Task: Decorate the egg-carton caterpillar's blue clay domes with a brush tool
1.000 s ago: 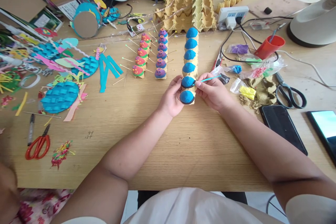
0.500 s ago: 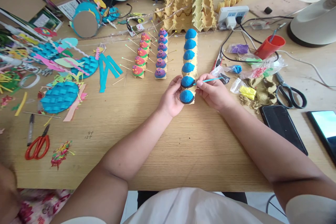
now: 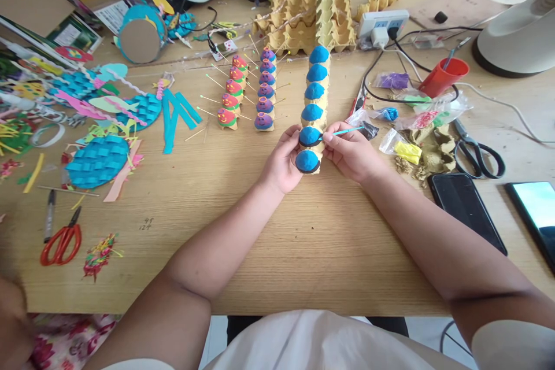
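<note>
The far end of a blue-domed egg-carton strip (image 3: 313, 111) has swung slightly right. The left hand (image 3: 282, 161) grips its near end; the right hand (image 3: 350, 151) pinches a slim blue tool (image 3: 350, 129) beside the second-nearest dome (image 3: 309, 136).

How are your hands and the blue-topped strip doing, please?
Left hand holding the blue-topped strip. Right hand with thin blue tool at second-nearest dome. That dome and nearest one dark-edged. Black-handled scissors, dark-screened phone off right.

Egg-carton strip (image 3: 313, 111) between your left hand (image 3: 284, 165) and right hand (image 3: 350, 153); two more strips (image 3: 265, 91) left of it, egg trays (image 3: 289, 39) behind. Cup (image 3: 444, 79), phone (image 3: 468, 213) on your right; marker (image 3: 50, 217) far left.
</note>
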`<act>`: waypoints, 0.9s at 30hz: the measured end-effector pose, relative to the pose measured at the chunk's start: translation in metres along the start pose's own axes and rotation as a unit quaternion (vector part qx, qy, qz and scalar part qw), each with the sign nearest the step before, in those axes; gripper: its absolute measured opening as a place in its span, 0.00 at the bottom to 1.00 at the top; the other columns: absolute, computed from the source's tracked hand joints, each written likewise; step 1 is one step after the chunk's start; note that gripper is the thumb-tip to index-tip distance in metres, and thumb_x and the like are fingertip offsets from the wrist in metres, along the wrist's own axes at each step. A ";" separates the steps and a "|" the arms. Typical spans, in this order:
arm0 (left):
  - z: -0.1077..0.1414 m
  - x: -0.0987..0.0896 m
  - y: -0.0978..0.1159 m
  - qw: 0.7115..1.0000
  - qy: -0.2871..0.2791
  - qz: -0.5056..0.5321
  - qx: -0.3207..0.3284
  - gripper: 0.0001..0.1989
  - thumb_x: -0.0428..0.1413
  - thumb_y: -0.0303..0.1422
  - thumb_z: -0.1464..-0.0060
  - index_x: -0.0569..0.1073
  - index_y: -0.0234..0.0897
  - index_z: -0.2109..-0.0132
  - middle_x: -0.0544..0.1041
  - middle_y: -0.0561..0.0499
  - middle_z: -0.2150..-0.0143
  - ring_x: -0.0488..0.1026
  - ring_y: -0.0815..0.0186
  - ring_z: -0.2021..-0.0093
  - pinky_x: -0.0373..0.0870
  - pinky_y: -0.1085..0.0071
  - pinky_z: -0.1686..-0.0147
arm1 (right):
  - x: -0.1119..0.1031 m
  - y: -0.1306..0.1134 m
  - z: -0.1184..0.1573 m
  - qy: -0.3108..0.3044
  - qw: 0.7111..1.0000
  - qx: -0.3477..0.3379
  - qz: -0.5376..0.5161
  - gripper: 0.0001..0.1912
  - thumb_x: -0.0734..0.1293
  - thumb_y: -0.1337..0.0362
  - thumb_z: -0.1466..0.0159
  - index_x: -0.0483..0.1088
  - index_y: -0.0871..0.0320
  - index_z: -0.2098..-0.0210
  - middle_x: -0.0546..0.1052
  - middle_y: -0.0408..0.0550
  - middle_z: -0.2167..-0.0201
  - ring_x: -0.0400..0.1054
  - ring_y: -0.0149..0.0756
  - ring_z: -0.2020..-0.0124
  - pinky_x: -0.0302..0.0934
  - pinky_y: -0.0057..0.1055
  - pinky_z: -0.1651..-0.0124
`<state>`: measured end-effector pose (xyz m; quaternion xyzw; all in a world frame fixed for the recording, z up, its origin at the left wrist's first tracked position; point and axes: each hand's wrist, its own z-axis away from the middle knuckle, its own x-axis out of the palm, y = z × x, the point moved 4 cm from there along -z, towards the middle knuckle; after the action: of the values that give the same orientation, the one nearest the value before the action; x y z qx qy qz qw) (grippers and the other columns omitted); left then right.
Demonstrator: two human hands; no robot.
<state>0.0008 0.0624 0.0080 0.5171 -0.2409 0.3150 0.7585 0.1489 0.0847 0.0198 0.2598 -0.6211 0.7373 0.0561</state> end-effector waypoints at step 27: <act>-0.001 0.001 0.000 0.999 -0.038 0.011 0.002 0.07 0.56 0.30 0.27 0.76 0.41 0.57 0.83 0.57 0.63 0.82 0.70 0.60 0.74 0.71 0.51 | 0.000 -0.001 0.000 -0.032 0.999 0.000 -0.027 0.27 0.90 0.51 0.51 0.73 0.54 0.69 0.73 0.36 0.75 0.67 0.26 0.72 0.66 0.25 0.67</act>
<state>0.0015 0.0636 0.0088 0.5274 -0.2745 0.3040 0.7443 0.1498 0.0848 0.0209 0.2998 -0.6153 0.7269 0.0561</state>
